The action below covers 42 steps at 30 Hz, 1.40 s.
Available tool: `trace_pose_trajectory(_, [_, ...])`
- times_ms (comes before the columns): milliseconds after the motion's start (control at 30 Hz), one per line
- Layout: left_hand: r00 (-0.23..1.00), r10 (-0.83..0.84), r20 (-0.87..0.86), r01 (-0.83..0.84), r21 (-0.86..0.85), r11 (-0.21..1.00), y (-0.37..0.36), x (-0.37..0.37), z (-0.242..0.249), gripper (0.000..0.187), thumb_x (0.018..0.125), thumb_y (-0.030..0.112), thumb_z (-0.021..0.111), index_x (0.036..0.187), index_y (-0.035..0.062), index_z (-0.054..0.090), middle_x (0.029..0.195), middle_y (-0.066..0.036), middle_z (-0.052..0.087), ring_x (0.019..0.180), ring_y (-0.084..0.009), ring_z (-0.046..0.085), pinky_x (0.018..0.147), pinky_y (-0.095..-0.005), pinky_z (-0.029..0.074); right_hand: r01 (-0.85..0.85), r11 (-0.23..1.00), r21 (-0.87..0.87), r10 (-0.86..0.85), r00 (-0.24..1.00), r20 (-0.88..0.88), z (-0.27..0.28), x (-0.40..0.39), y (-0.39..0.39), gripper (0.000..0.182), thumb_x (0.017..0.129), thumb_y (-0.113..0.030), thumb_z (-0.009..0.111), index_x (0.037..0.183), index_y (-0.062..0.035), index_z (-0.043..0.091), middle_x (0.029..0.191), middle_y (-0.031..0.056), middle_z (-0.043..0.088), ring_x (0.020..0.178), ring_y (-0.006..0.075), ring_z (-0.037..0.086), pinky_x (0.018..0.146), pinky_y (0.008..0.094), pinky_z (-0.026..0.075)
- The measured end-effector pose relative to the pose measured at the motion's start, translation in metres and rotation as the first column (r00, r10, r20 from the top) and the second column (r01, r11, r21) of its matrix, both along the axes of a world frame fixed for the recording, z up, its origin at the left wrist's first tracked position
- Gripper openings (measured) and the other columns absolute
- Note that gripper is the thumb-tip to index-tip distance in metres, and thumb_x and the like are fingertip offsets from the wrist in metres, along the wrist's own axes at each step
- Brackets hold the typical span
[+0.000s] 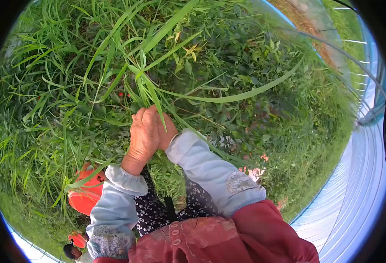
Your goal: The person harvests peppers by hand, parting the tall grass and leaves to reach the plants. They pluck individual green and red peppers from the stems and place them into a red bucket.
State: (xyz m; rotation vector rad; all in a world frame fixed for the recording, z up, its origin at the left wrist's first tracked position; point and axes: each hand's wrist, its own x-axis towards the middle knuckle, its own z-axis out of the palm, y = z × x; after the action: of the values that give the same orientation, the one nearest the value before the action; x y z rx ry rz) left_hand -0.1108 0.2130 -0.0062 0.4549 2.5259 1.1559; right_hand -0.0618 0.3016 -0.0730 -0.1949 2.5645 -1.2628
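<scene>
My left hand (143, 133) and my right hand (167, 130) are pressed together in front of my body, fingers curled round a clump of tall grass (145, 85). Long broad blades rise out above both fists and fan out to the sides; one arches far to the right. The left hand covers part of the right, so the right fingers are mostly hidden. Just beyond the hands, small red spots (121, 94) show among the leaves; their kind is too small to make out. Pale blue sleeve covers reach to both wrists.
An orange bucket (86, 195) stands in the grass by my left forearm. Farther back at lower left are another person (70, 251) and a second orange thing (77, 239). Dense leafy plants (241, 87) surround me. A curved metal pipe (348, 55) and plastic sheeting (350, 188) line the right.
</scene>
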Motion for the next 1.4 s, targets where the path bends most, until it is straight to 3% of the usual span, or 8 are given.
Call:
trace_pose_trajectory(167, [0.974, -0.135, -0.18, 0.163, 0.155, 0.974, 0.028, -0.007, 0.053, 0.032, 0.079, -0.005, 0.047, 0.11, 0.0029, 0.048, 0.098, -0.015, 0.056, 0.083, -0.0333, 0.055, 0.076, -0.0346, 0.045, -0.054, 0.789, -0.612, 0.24, 0.944, 0.226, -0.057, 0.004, 0.027, 0.034, 0.079, -0.02, 0.053, 0.112, -0.011, 0.052, 0.114, 0.0076, 0.053, 0.107, 0.0254, 0.048, 0.09, 0.0429, 0.036])
trace_pose_trajectory(233, [0.97, 0.24, 0.033, -0.242, 0.163, 0.957, 0.015, -0.029, 0.035, 0.029, 0.083, -0.006, 0.048, 0.111, 0.0027, 0.051, 0.094, -0.008, 0.056, 0.08, -0.0153, 0.052, 0.073, -0.0261, 0.044, 0.325, 0.883, -0.338, -0.082, 0.817, 0.571, 0.008, 0.01, 0.006, 0.04, 0.079, -0.015, 0.053, 0.118, -0.0129, 0.05, 0.121, 0.0082, 0.049, 0.113, 0.0254, 0.044, 0.092, 0.0448, 0.035])
trace_pose_trajectory(367, [0.867, 0.498, 0.011, -0.488, 0.215, 0.846, 0.001, -0.117, 0.008, 0.025, 0.086, 0.004, 0.051, 0.11, 0.0035, 0.051, 0.082, -0.001, 0.056, 0.066, -0.0074, 0.048, 0.06, -0.0224, 0.042, -0.272, 0.958, 0.093, 0.234, 0.926, 0.295, 0.015, 0.012, 0.011, 0.05, 0.078, -0.008, 0.052, 0.126, -0.0184, 0.045, 0.13, 0.007, 0.041, 0.124, 0.0243, 0.033, 0.094, 0.0463, 0.033])
trace_pose_trajectory(600, [0.908, -0.381, 0.173, 0.406, -0.142, 0.903, 0.075, -0.065, -0.084, 0.029, 0.081, 0.031, 0.056, 0.103, 0.0121, 0.061, 0.094, -0.014, 0.055, 0.089, -0.0305, 0.057, 0.079, -0.0385, 0.046, -0.217, 0.973, 0.083, 0.204, 0.968, 0.144, 0.008, 0.037, 0.013, 0.043, 0.08, -0.02, 0.049, 0.123, -0.0136, 0.048, 0.131, 0.0085, 0.039, 0.126, 0.0258, 0.03, 0.101, 0.0477, 0.027])
trace_pose_trajectory(833, [0.91, -0.385, 0.155, 0.414, -0.272, 0.869, 0.028, 0.046, -0.148, 0.017, 0.078, 0.021, 0.058, 0.087, 0.0073, 0.059, 0.078, -0.01, 0.054, 0.082, -0.0289, 0.056, 0.073, -0.0393, 0.045, -0.297, 0.78, -0.551, 0.618, 0.506, 0.601, 0.089, 0.011, 0.105, 0.026, 0.084, -0.014, 0.05, 0.107, -0.0088, 0.058, 0.094, 0.0081, 0.062, 0.092, 0.023, 0.06, 0.08, 0.0383, 0.046])
trace_pose_trajectory(1000, [0.931, -0.358, 0.064, 0.362, -0.261, 0.895, 0.029, 0.047, -0.153, 0.009, 0.076, 0.016, 0.059, 0.077, 0.0079, 0.056, 0.075, -0.009, 0.052, 0.077, -0.0279, 0.055, 0.073, -0.039, 0.045, 0.606, 0.787, -0.113, -0.508, 0.742, 0.438, 0.002, -0.072, 0.177, 0.013, 0.084, -0.005, 0.052, 0.094, -0.002, 0.059, 0.077, 0.0067, 0.063, 0.066, 0.0124, 0.06, 0.061, 0.0249, 0.047])
trace_pose_trajectory(1100, [0.94, -0.333, 0.068, 0.339, -0.258, 0.905, 0.028, 0.049, -0.155, 0.009, 0.075, 0.016, 0.059, 0.077, 0.0078, 0.055, 0.075, -0.009, 0.052, 0.077, -0.0272, 0.056, 0.072, -0.0386, 0.045, 0.335, 0.899, 0.281, -0.386, 0.91, 0.15, -0.1, -0.103, 0.213, 0.021, 0.081, -0.012, 0.057, 0.101, -0.0066, 0.059, 0.089, 0.0103, 0.064, 0.077, 0.0208, 0.062, 0.069, 0.0299, 0.048])
trace_pose_trajectory(1400, [0.935, -0.355, -0.002, 0.344, -0.239, 0.908, 0.025, 0.045, -0.153, 0.011, 0.073, 0.013, 0.061, 0.078, 0.0068, 0.055, 0.072, -0.009, 0.05, 0.071, -0.0275, 0.055, 0.068, -0.0374, 0.046, -0.552, 0.721, 0.42, -0.033, 0.578, 0.815, -0.164, -0.084, 0.204, 0.043, 0.072, -0.019, 0.06, 0.113, -0.0071, 0.056, 0.109, 0.0163, 0.058, 0.099, 0.0337, 0.056, 0.086, 0.0363, 0.044])
